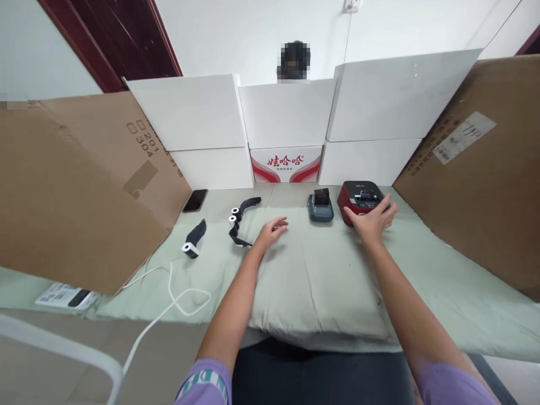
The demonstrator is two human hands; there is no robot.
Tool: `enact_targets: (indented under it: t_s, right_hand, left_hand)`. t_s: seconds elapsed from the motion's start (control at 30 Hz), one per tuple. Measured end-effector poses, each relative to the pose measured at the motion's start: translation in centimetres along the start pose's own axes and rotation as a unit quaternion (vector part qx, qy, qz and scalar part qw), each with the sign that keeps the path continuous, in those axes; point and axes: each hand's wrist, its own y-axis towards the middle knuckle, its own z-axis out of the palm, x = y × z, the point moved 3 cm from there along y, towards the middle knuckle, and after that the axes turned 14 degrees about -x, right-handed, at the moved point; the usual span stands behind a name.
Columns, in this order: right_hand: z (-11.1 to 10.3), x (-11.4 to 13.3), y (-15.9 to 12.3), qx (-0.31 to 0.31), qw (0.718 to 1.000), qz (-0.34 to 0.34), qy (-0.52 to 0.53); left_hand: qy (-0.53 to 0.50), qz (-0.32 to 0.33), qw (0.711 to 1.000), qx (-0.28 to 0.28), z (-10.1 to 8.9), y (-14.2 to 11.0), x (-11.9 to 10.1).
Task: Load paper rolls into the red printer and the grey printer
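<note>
Head view — note right hand (373, 224) spread around red-and-black boxy plastic printer (356, 192), far right; cannot tell if gripped. Note left hand (273, 229) half-open, empty. Judge handling underway — small black-and-white rolls (191, 250) untouched, left.

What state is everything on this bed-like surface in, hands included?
Left hand: open, holding nothing
Right hand: grasping the red device
Red device: sitting on the cloth
Grey device: black strip sticking up
Left roll: partly unrolled
Two middle rolls: partly unrolled, close together
Phone: flat, screen dark
White cable: loosely looped
Cloth: creased
</note>
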Motion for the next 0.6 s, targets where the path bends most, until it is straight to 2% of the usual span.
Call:
enact_targets:
  t_s: [0.17, 0.27, 0.33, 0.43, 0.53, 0.6]
  right_hand:
    - [1.6, -0.1, -0.1, -0.035, 0.999, -0.011, 0.019]
    - [1.4, 0.0, -0.3, -0.059, 0.998, -0.012, 0.019]
    - [0.5, 0.5, -0.6, -0.072, 0.997, -0.012, 0.014]
    - [-2.6, 2.1, -1.7, -0.101, 0.994, -0.041, 0.017]
    - [-7.4, 4.7, -4.1, -0.138, 0.987, -0.069, 0.045]
    - [-10.6, 6.8, -6.4, -0.141, 0.985, -0.073, 0.066]
  left_hand:
    - [0.008, 0.008, 1.000, 0.006, -0.1, 0.1, 0.1]
    - [0.004, 0.007, 1.000, -0.002, -0.1, 0.1, 0.2]
    - [0.000, 0.005, 1.000, -0.008, 0.0, 0.1, 0.2]
    - [0.003, 0.005, 1.000, -0.011, 0.1, 0.0, 0.0]
    - [0.003, 0.014, 1.000, -0.021, 0.2, -0.1, -0.5]
    - [-0.008, 0.019, 0.999, -0.028, 0.3, -0.3, -1.0]
